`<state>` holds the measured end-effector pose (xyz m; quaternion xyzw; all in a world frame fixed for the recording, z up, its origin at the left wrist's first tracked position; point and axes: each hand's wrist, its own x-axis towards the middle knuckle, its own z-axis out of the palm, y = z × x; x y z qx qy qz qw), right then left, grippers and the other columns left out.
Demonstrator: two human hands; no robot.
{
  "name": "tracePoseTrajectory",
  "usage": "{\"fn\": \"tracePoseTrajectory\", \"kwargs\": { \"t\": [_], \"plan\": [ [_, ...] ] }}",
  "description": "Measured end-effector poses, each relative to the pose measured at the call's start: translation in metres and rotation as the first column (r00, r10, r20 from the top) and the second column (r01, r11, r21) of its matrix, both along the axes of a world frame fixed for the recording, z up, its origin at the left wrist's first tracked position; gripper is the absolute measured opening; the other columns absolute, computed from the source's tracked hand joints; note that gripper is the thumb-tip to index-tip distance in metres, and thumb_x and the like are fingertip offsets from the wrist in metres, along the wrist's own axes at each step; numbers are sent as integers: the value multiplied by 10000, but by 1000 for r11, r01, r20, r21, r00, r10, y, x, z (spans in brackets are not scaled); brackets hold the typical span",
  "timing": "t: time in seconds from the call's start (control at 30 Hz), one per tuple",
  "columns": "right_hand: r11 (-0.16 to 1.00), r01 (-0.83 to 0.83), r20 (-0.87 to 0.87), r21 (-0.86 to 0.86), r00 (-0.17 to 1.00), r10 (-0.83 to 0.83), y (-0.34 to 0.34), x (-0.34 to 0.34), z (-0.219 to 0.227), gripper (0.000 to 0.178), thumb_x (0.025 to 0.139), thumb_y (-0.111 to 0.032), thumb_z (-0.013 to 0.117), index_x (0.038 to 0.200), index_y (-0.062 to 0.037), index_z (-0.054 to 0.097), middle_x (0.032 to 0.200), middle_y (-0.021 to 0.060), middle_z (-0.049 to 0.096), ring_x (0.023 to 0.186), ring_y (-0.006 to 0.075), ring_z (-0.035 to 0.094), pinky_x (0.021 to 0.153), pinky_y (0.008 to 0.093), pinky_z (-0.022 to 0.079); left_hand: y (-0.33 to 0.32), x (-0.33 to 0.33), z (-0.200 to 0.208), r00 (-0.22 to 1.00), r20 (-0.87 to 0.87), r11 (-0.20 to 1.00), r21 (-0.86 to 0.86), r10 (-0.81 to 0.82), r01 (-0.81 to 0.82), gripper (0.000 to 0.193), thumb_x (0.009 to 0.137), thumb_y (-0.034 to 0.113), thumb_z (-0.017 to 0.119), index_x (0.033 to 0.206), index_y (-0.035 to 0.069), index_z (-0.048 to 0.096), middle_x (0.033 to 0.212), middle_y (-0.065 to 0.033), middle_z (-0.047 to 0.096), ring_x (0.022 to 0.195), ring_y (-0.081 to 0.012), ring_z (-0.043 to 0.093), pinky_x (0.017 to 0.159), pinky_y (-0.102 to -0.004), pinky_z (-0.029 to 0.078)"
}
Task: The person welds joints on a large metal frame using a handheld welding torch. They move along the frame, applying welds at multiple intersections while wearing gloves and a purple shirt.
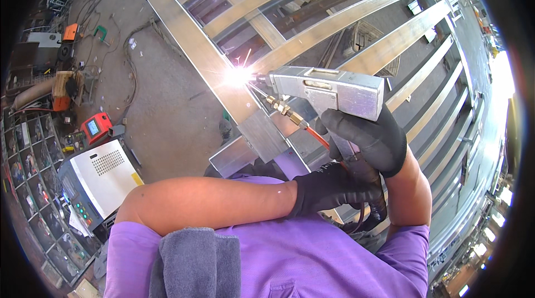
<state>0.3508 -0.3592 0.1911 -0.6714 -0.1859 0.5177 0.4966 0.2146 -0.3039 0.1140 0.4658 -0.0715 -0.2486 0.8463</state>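
Head: spark [237, 76] on beam [186, 30], eleven o'clock
Torch [329, 89]: two o'clock
Right hand [370, 141]: fingers wrapping torch
Left hand [329, 189]: four o'clock, fingers' hold unclear
Risk: snagged hose [319, 138] could drag torch astray

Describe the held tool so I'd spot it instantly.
Find the large frame of metal bars. Over it, the black-gloved right hand grips a boxy silver tool. Unlike the long bars, it's short, with dazzling white light at its tip.

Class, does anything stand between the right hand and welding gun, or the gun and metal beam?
Only its black glove: the right hand grips the welding gun. Toward the metal beam, glare hides any obstruction.
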Motion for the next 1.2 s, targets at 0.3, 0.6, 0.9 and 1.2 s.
{"fn": "tracePoseTrajectory", "kwargs": {
  "t": [0.3, 0.6, 0.9, 1.2],
  "plan": [
    [1000, 7, 17, -15, 1000, -7, 2, -2, 4, 427, 955, -157, 722, 1338, 0, 618, 1115, 84, 719, 978, 148, 639, 871, 329, 528, -1, -1, -4, 999, 36, 1000, 21, -14, 13, 415, 1049, 444, 601, 1227, 87, 715, 1174, -81, 723, 1102, -209, 694, 967, -355, 544],
    [1000, 1, 62, -28, 998, 1, -2, -2, 4, 386, 952, -163, 727, 1294, 0, 655, 1093, 88, 728, 965, 147, 644, 860, 332, 533, 1, 2, 4, 999, -34, 997, -69, -38, 36, 434, 1036, 454, 621, 1231, 77, 706, 1195, -90, 710, 1116, -208, 681, 947, -359, 554],
    [1000, -3, 43, -23, 999, 4, -4, -3, 5, 391, 955, -168, 720, 1301, -2, 645, 1032, 77, 722, 918, 143, 645, 818, 332, 539, -7, -3, 1, 996, 45, 996, -45, 77, -75, 372, 1043, 428, 594, 1122, 106, 763, 1076, -44, 741, 969, -166, 696, 840, -322, 560],
    [999, -27, 84, 28, 996, 24, -12, -3, -3, 340, 962, -139, 692, 1262, 8, 631, 1018, 80, 711, 923, 156, 659, 824, 335, 541, -12, -1, -1, 975, 174, 985, -126, 137, -115, 393, 1056, 454, 557, 1125, 127, 765, 1094, -43, 732, 987, -177, 691, 854, -322, 557]
  ]
}}
